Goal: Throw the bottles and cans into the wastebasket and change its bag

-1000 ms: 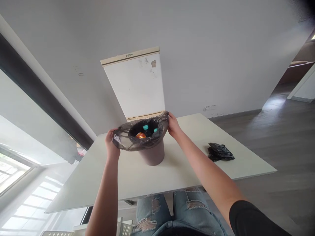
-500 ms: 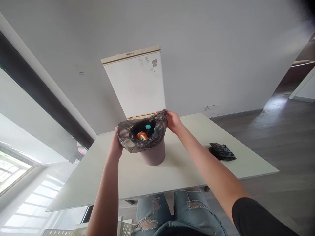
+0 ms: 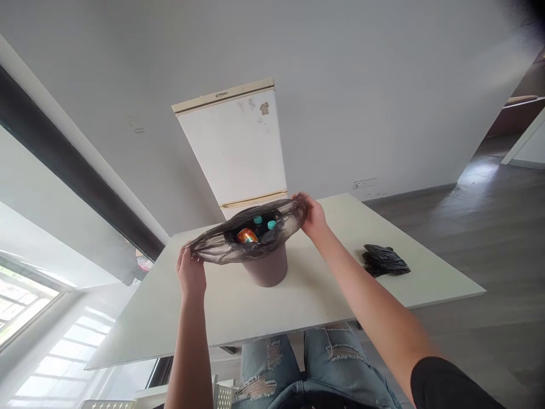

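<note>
A small mauve bin [image 3: 267,270] stands on the white table [image 3: 323,289]. A dark translucent bag liner [image 3: 221,250] is stretched wide over its mouth. My left hand [image 3: 191,271] grips the liner's left edge, pulled out past the bin. My right hand [image 3: 312,214] pinches the liner's right edge at the far side. Inside the bag I see an orange can [image 3: 245,234] and two teal bottle caps [image 3: 258,220].
A crumpled black bag [image 3: 384,261] lies on the table to the right. A white fridge [image 3: 233,145] stands behind the table against the wall. My knees in torn jeans [image 3: 298,363] show below the table's near edge. A window is at the left.
Both hands have moved apart, stretching the liner's rim flatter and wider; the left hand dropped outward to the left, the right moved slightly right.
</note>
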A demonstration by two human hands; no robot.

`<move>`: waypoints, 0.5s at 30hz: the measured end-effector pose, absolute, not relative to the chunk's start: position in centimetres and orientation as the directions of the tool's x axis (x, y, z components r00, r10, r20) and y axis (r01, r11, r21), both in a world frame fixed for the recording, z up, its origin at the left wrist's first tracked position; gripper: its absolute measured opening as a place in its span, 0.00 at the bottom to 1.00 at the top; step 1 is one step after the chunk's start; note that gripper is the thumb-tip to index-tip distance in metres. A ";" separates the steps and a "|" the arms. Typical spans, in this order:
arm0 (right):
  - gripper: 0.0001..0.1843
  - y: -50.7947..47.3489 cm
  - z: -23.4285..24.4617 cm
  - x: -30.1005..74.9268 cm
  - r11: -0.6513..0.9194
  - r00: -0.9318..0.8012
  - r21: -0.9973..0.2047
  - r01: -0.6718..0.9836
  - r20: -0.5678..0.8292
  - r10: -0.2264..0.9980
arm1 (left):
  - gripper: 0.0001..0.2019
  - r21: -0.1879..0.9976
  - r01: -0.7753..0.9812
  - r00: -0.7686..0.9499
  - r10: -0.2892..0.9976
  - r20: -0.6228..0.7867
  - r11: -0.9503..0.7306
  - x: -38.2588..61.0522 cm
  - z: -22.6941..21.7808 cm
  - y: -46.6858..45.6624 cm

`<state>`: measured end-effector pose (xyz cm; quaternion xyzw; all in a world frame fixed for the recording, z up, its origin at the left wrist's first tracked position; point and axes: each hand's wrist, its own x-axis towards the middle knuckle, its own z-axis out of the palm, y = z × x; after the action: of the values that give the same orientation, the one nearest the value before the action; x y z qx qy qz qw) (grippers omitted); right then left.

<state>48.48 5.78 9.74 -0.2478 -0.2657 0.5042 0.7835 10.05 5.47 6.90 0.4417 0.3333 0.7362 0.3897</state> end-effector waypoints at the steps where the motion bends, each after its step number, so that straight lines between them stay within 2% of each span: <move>1: 0.14 5.7 9.1 48.8 0.372 0.367 -0.674 -0.638 0.159 0.917 | 0.11 0.860 -0.234 -0.343 0.867 0.363 -0.453 9.5 5.7 5.4; 4: 0.25 4.8 7.0 49.1 0.349 0.388 -0.748 -0.564 0.133 0.912 | 0.16 0.902 -0.125 -0.336 0.873 0.353 -0.413 9.0 3.1 5.0; 7: 0.33 3.1 5.8 48.4 0.271 0.216 -0.878 -0.396 0.197 0.956 | 0.33 0.912 -0.109 -0.077 0.918 0.389 -0.396 9.9 2.1 4.5; 8: 0.34 2.5 5.7 48.1 0.263 0.136 -0.908 -0.326 0.230 0.964 | 0.35 0.922 -0.136 0.006 0.931 0.366 -0.362 10.2 2.0 4.5; 10: 0.36 1.5 5.9 47.6 0.298 0.032 -0.924 -0.238 0.299 0.954 | 0.32 0.946 -0.231 0.060 0.967 0.247 -0.227 10.4 1.6 4.5; 12: 0.36 0.6 6.3 47.6 0.361 0.034 -0.905 -0.225 0.363 0.931 | 0.27 0.941 -0.320 -0.006 0.993 0.116 -0.111 9.9 0.7 4.4; 15: 0.29 -0.4 6.7 48.5 0.393 0.013 -0.898 -0.199 0.399 0.917 | 0.17 0.929 -0.359 -0.121 0.992 0.046 -0.087 8.7 -1.2 3.9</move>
<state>48.45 -0.43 6.68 -0.3287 -0.5461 0.4420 0.6312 8.75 3.91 -1.24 0.3872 0.4083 0.6274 0.5383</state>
